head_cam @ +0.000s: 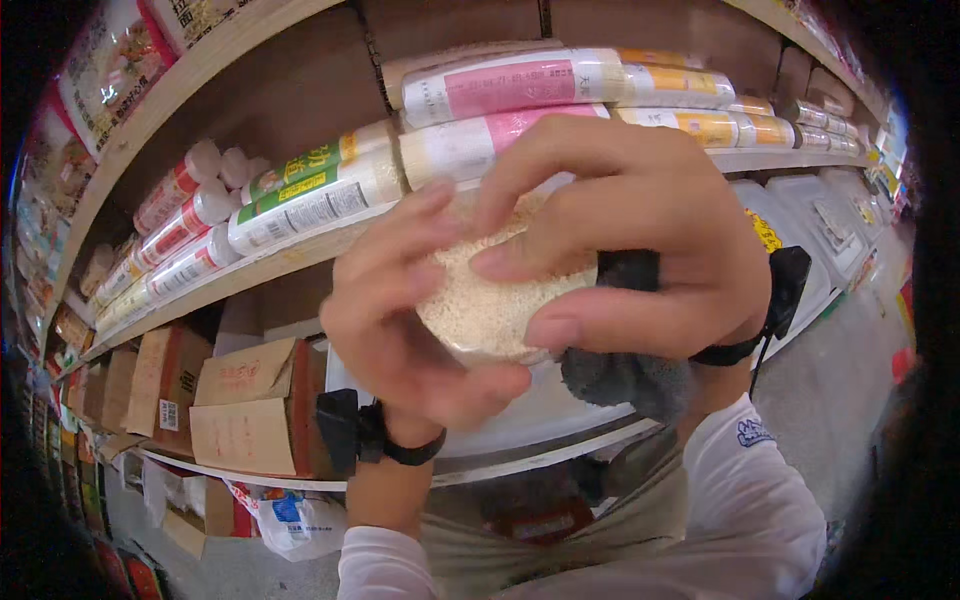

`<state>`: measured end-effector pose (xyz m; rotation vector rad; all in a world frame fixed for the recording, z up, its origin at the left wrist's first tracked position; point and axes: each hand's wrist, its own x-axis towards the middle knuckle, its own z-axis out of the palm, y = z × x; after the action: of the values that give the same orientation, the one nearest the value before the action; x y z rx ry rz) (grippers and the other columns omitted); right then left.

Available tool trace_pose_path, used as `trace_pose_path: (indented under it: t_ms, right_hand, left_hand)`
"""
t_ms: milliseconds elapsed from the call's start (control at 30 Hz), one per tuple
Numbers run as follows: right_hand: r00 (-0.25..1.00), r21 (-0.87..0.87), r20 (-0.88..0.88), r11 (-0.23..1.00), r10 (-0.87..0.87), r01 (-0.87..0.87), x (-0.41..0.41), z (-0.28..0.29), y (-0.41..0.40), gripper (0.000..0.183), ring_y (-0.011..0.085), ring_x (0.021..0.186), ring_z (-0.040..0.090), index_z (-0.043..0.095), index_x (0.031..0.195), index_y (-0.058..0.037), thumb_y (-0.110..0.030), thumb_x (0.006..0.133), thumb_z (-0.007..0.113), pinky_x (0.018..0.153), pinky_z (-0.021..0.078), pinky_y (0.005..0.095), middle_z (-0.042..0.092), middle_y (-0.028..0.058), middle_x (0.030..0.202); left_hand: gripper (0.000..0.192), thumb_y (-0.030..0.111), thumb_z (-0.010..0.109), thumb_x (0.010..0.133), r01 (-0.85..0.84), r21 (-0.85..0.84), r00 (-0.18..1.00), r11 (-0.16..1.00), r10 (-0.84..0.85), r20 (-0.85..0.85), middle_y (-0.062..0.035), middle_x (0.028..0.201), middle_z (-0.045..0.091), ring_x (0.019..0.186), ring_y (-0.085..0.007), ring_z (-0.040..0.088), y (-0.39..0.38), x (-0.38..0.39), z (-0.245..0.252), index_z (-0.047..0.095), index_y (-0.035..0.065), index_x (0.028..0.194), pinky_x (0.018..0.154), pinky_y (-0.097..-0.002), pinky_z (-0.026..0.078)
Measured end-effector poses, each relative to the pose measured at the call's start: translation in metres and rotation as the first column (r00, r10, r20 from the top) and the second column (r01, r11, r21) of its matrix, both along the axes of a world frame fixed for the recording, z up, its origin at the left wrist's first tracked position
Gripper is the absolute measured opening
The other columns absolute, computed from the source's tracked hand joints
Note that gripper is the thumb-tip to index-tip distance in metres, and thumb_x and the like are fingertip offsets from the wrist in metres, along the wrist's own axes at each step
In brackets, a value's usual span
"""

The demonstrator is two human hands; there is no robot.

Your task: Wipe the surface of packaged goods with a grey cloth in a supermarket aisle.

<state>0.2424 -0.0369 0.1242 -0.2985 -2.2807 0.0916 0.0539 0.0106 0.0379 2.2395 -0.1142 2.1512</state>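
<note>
Both my hands grip one package of dried noodles (487, 307), its pale round end turned up towards the camera. My left hand (405, 307) curls around the package's left side, with the thumb below it. From the right, my right hand (637, 232) has its fingertips and thumb on the top end and right edge. A dark grey cloth-like thing (634, 379) lies or hangs under my right hand; how it is held is hidden. Behind my hands, wrapped noodle packages with pink labels (510, 82) are stacked on a shelf. Each wrist wears a black strapped device.
The wooden shelf edge (300, 247) runs across in front of me, holding green-labelled (315, 187) and orange-labelled packages (690, 127). Below stand cardboard boxes (244, 420) at left and clear plastic lids or bins (825, 225) at right. A white plastic bag (296, 525) is at lower left.
</note>
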Motion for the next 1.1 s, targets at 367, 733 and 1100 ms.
trace_pose_path:
  t_ms: [367, 733, 1100]
  right_hand:
    - [0.993, -0.016, 0.057, 0.994, -0.105, 0.106, 0.004, -0.009, 0.001, 0.068, 0.0317, 0.112, 0.060, 0.061, 0.117, -0.0018, -0.034, 0.062, 0.084, 0.094, 0.0474, 0.0376, 0.061, 0.0168, 0.122]
    - [0.963, -0.223, -0.105, 0.949, -0.249, 0.222, -0.018, -0.033, 0.056, 0.064, 0.0228, 0.091, 0.062, 0.059, 0.117, -0.0078, -0.032, 0.062, 0.081, 0.075, 0.0504, 0.0336, 0.064, 0.0098, 0.111]
    - [0.939, -0.466, -0.280, 0.884, -0.200, 0.049, -0.009, -0.048, 0.089, 0.056, 0.0104, 0.094, 0.059, 0.060, 0.118, -0.0051, -0.020, 0.069, 0.080, 0.082, 0.0484, 0.0275, 0.062, 0.0026, 0.110]
  left_hand:
    - [0.052, 0.039, 0.073, 0.078, -0.164, -0.026, 0.985, 0.986, 0.165, 0.047, -0.0173, 0.106, 0.053, 0.100, -0.0363, 0.060, 0.008, -0.001, 0.000, 0.053, -0.0001, 0.107, 0.090, -0.0472, 0.050]
    - [0.042, 0.016, 0.068, 0.082, -0.079, -0.436, 0.990, 0.897, 0.120, 0.069, -0.0117, 0.115, 0.054, 0.108, -0.0219, 0.054, 0.033, 0.001, -0.001, 0.054, -0.0011, 0.118, 0.091, -0.0339, 0.045]
    - [0.042, 0.010, 0.066, 0.081, -0.051, -0.396, 0.997, 0.917, 0.070, 0.033, -0.0156, 0.121, 0.053, 0.113, -0.0245, 0.051, 0.047, 0.013, 0.004, 0.049, -0.0001, 0.118, 0.095, -0.0361, 0.042]
